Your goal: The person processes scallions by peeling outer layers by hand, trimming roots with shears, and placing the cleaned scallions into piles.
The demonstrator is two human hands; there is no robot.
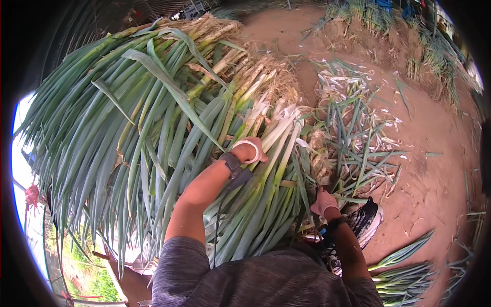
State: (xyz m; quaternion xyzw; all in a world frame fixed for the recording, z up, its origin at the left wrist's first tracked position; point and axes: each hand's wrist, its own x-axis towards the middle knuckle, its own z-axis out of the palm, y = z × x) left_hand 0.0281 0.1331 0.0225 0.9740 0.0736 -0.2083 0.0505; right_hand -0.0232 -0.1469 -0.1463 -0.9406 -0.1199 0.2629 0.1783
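A large heap of long green onions [153,103] lies before me, with rooty ends up and to the right and green leaves hanging down-left. My left hand [254,149], in a pale glove, curls over stalks at the heap's right part. Just beyond it lie cleaned white stems [282,130] with the outer skin gone. Lower and to the right is my right hand [323,202], also gloved, close to the heap's edge. Something dark is at its fingers; whether it is gripped is unclear. A clump of roots [320,153] sits just above this hand.
Peeled skins and cut leaves [353,103] litter the brown dirt floor [433,161] on the right. More bundled onions [414,50] stand along the far right. Several onions [402,284] lie at lower right, past my shoe [368,222]. A cord [218,230] hangs by my left arm.
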